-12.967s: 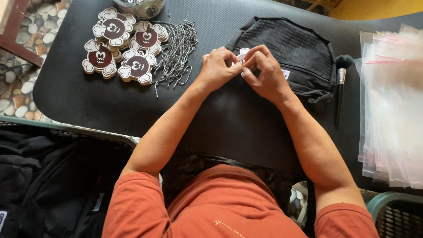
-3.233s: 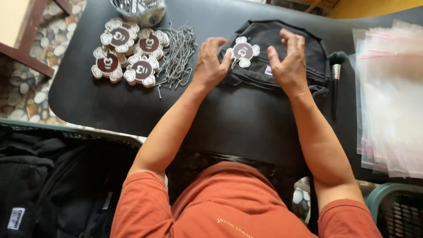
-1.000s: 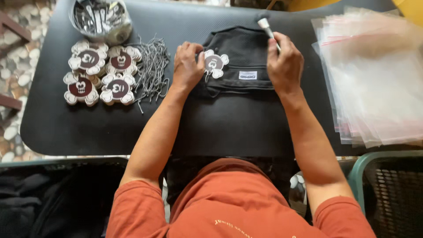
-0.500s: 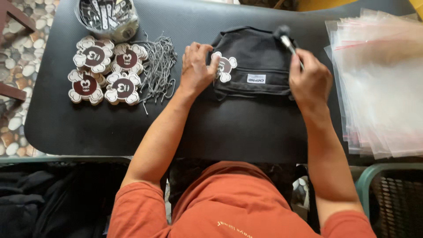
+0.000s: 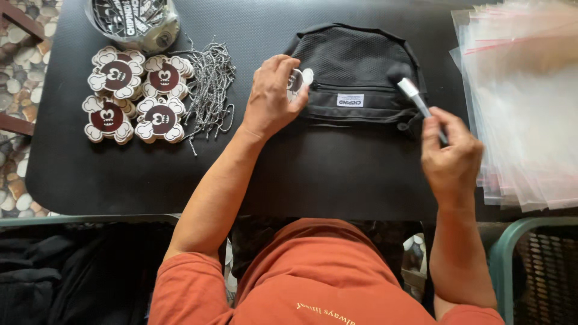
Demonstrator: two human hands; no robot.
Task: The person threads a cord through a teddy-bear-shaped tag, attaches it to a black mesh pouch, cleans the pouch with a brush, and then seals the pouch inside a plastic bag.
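Where the black table (image 5: 120,180) runs left of the black backpack (image 5: 355,72), brown-and-cream flower-shaped tags (image 5: 135,93) lie beside loose silver chains (image 5: 211,90). The left hand (image 5: 271,96) pinches one such tag (image 5: 299,80) against the backpack's front. Right of its small white rectangular label (image 5: 350,100), the right hand (image 5: 448,156) grips a dark-tipped brush (image 5: 412,90), with clear red-striped bags (image 5: 524,102) beyond.

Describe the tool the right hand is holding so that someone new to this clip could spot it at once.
Start at the small black backpack lying flat at the far middle of the black table. At its right edge the right hand holds a slim brush with a silver collar and a dark tuft resting on the mesh. It is the only stick-shaped tool here, unlike the flat die-cut tags and the clear bags.
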